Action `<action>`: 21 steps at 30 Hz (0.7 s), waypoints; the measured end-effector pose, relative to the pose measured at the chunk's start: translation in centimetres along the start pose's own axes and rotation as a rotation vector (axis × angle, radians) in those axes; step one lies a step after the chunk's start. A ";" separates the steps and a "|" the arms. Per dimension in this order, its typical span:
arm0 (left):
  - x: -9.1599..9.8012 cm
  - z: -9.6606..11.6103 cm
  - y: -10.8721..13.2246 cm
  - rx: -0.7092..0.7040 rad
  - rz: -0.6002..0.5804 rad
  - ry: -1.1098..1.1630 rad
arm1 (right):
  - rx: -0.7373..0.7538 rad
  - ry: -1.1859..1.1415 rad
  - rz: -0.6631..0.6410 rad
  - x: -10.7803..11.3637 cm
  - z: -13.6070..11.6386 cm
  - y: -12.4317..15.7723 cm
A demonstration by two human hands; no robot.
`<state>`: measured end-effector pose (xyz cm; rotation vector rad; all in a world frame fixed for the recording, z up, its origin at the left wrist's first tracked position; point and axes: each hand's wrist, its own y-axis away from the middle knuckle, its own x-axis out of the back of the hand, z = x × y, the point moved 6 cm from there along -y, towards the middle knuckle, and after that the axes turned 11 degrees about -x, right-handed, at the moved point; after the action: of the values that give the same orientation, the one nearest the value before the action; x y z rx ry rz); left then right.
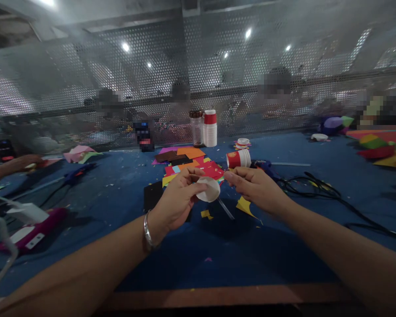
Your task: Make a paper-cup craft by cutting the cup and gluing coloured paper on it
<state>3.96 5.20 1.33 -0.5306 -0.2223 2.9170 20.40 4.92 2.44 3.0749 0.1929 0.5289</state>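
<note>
My left hand [176,200], with a silver bangle at the wrist, pinches a white round piece [211,190] that looks like paper, between thumb and fingers. To its right, my right hand [259,188] is closed in a pinch. A tiny reddish bit shows at those fingertips, too small to name. Behind both hands lies a pile of coloured paper [211,171], red on top. A red and white paper cup [236,159] lies on its side just beyond my right hand. Below the white piece are a thin pale strip [226,209] and a yellow paper scrap [246,205].
Against the perforated metal screen stand a glass jar [197,130] and a stack of paper cups [210,134]. A glue gun [265,166] with black cable [333,193] lies right. At left are a purple power strip [36,231], another glue gun [79,172] and another person's hand [24,164].
</note>
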 end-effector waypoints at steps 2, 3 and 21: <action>-0.2 -0.2 0.2 0.025 -0.007 0.032 | -0.036 -0.050 -0.065 -0.6 0.1 0.1; -0.3 -0.2 0.2 0.033 -0.012 0.045 | -0.045 -0.059 -0.092 -0.9 0.1 0.2; 1.0 -0.7 -1.0 0.025 -0.221 -0.267 | -0.123 0.093 -0.174 -1.2 1.0 -0.1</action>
<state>3.44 6.45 0.56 -0.1018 -0.2592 2.7600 19.57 4.84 1.08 2.8816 0.4095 0.6480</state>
